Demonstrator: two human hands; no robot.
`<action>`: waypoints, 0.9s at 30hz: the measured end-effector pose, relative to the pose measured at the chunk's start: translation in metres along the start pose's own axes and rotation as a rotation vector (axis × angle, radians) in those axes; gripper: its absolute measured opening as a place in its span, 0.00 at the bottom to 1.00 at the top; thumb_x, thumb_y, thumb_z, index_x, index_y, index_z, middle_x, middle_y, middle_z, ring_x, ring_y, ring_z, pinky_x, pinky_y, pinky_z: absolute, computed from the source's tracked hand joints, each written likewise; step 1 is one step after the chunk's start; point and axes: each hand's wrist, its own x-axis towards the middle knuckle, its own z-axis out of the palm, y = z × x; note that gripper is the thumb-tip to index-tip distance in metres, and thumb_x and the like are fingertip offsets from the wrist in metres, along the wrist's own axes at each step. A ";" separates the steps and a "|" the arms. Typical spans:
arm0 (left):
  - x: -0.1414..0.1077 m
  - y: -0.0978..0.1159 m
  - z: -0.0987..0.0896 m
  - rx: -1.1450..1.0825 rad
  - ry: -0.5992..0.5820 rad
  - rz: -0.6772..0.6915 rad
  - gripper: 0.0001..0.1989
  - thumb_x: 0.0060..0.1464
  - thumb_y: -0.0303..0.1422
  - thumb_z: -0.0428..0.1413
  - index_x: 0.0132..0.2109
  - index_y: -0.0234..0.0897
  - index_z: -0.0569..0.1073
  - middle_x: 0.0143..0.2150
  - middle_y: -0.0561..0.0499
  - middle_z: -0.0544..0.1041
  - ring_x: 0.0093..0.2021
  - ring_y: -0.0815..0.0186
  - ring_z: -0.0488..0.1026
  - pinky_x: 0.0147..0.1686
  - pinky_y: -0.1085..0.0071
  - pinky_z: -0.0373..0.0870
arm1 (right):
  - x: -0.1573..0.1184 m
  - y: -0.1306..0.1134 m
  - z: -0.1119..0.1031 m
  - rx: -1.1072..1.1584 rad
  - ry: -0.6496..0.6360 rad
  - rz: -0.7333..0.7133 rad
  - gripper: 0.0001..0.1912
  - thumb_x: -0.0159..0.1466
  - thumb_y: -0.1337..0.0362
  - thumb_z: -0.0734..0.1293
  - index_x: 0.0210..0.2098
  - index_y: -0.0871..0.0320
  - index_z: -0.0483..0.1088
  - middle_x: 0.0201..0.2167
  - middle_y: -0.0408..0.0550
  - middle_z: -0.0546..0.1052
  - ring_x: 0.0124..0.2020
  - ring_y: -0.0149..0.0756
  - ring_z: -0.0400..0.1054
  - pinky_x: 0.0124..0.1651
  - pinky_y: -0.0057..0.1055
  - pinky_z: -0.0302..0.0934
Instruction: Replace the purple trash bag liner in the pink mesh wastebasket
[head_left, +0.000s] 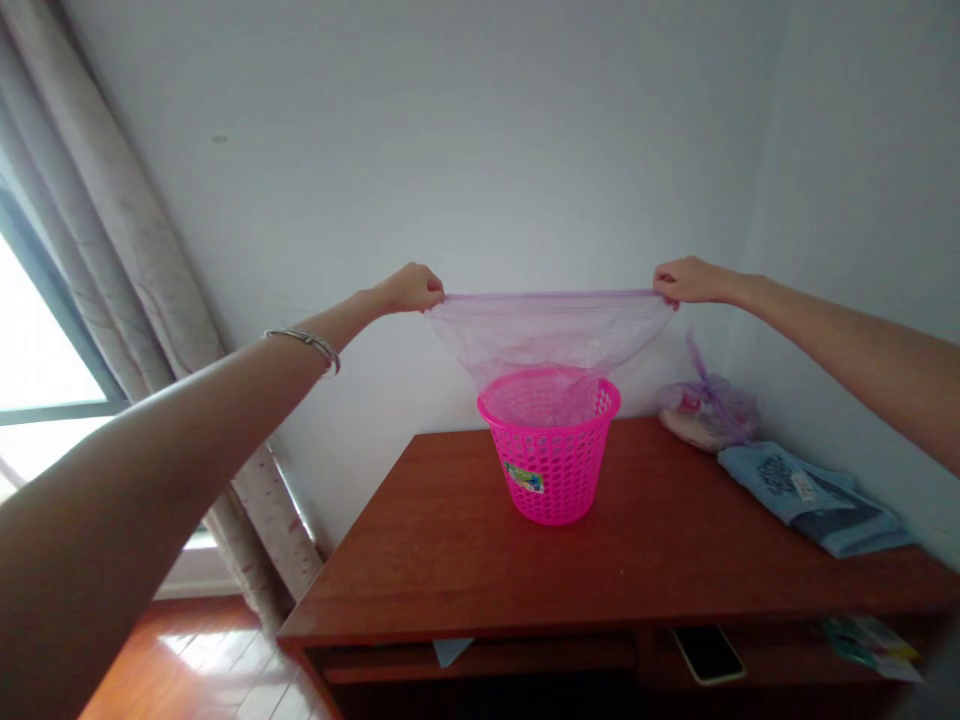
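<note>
1. Pinching top hem of thin lilac plastic bag (547,335) betw. L hand (411,288) & R hand (691,281), both closed tight on it; bag's bottom hangs into pink basket (550,490) below my grip.
2. Risk: hem slips from either pinch, or thin film tears if pulled too hard.
3. Wooden desk (420,540) under basket; wrapped bundle (709,412) & folded blue cloth (806,500) sit below R hand, not in the way.

The basket (550,450) stands near the middle of the desk (420,540), with the plastic bag (551,335) above it, the bag's lower part hanging inside the basket's rim and its top edge spanning between the left hand (411,289) and the right hand (691,281). The folded cloth (810,500) lies on the desk right of the basket, beside the wall (847,200), with the tied bag (705,412) behind it. The curtain (142,260) hangs left of the desk, beside the window (37,350), and the phone (707,653) lies on a shelf under the desktop.
</note>
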 end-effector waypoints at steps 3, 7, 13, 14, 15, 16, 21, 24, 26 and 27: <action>-0.020 0.011 -0.049 0.249 0.071 0.071 0.18 0.49 0.33 0.51 0.43 0.31 0.79 0.31 0.50 0.78 0.35 0.65 0.71 0.40 0.72 0.62 | -0.023 -0.001 -0.046 -0.044 0.047 0.005 0.23 0.69 0.60 0.58 0.54 0.72 0.69 0.38 0.60 0.78 0.36 0.33 0.72 0.41 0.29 0.58; -0.042 0.018 -0.118 0.307 0.157 0.083 0.19 0.54 0.29 0.51 0.49 0.23 0.75 0.36 0.50 0.78 0.38 0.72 0.66 0.45 0.77 0.58 | -0.046 -0.002 -0.116 -0.239 0.114 0.004 0.28 0.63 0.54 0.62 0.51 0.72 0.72 0.46 0.63 0.75 0.48 0.34 0.69 0.43 0.29 0.53; -0.059 0.035 -0.198 0.047 0.506 -0.009 0.20 0.56 0.32 0.52 0.47 0.14 0.74 0.40 0.48 0.78 0.39 0.76 0.65 0.45 0.79 0.57 | -0.088 -0.029 -0.214 0.074 0.504 0.025 0.27 0.58 0.55 0.62 0.42 0.77 0.76 0.33 0.56 0.77 0.42 0.37 0.70 0.46 0.34 0.56; -0.057 0.045 -0.207 -0.023 0.585 -0.014 0.21 0.56 0.33 0.52 0.47 0.14 0.74 0.40 0.47 0.78 0.39 0.75 0.66 0.43 0.79 0.58 | -0.093 -0.042 -0.225 0.267 0.608 0.007 0.25 0.58 0.58 0.65 0.42 0.78 0.75 0.32 0.55 0.77 0.39 0.35 0.70 0.46 0.34 0.58; -0.054 0.058 -0.215 -0.094 0.653 -0.009 0.22 0.57 0.33 0.51 0.48 0.14 0.74 0.41 0.47 0.78 0.40 0.75 0.67 0.42 0.79 0.58 | -0.097 -0.058 -0.234 0.497 0.697 -0.030 0.23 0.58 0.62 0.67 0.43 0.79 0.74 0.32 0.54 0.76 0.36 0.32 0.70 0.46 0.33 0.61; -0.049 0.074 -0.222 -0.160 0.711 -0.001 0.22 0.58 0.34 0.49 0.49 0.15 0.73 0.42 0.47 0.78 0.40 0.73 0.68 0.41 0.79 0.59 | -0.099 -0.077 -0.242 0.742 0.759 -0.072 0.21 0.56 0.66 0.69 0.44 0.80 0.72 0.32 0.51 0.75 0.34 0.29 0.70 0.44 0.32 0.63; -0.026 0.161 -0.256 -0.193 0.934 0.060 0.23 0.61 0.40 0.45 0.53 0.30 0.74 0.55 0.54 0.72 0.51 0.70 0.67 0.45 0.76 0.61 | -0.093 -0.173 -0.261 1.175 0.335 -0.514 0.12 0.58 0.68 0.72 0.33 0.70 0.66 0.25 0.37 0.68 0.32 0.18 0.66 0.50 0.25 0.63; -0.023 0.184 -0.264 -0.320 0.972 0.086 0.24 0.61 0.38 0.42 0.53 0.30 0.74 0.51 0.57 0.73 0.53 0.68 0.67 0.46 0.73 0.61 | -0.086 -0.202 -0.257 1.213 0.237 -0.607 0.13 0.58 0.65 0.73 0.33 0.67 0.66 0.23 0.36 0.69 0.31 0.21 0.66 0.52 0.32 0.66; -0.026 0.183 -0.260 -0.567 0.885 0.145 0.22 0.60 0.34 0.44 0.53 0.24 0.73 0.45 0.55 0.77 0.51 0.65 0.70 0.44 0.72 0.63 | -0.080 -0.206 -0.252 1.303 0.217 -0.609 0.14 0.59 0.65 0.72 0.39 0.67 0.67 0.28 0.38 0.74 0.37 0.24 0.69 0.53 0.34 0.67; -0.027 0.180 -0.256 -0.684 0.845 0.168 0.21 0.58 0.32 0.47 0.52 0.21 0.72 0.43 0.53 0.78 0.49 0.64 0.72 0.42 0.72 0.64 | -0.077 -0.206 -0.249 1.325 0.203 -0.604 0.15 0.60 0.65 0.72 0.41 0.67 0.67 0.29 0.38 0.75 0.38 0.24 0.69 0.53 0.34 0.67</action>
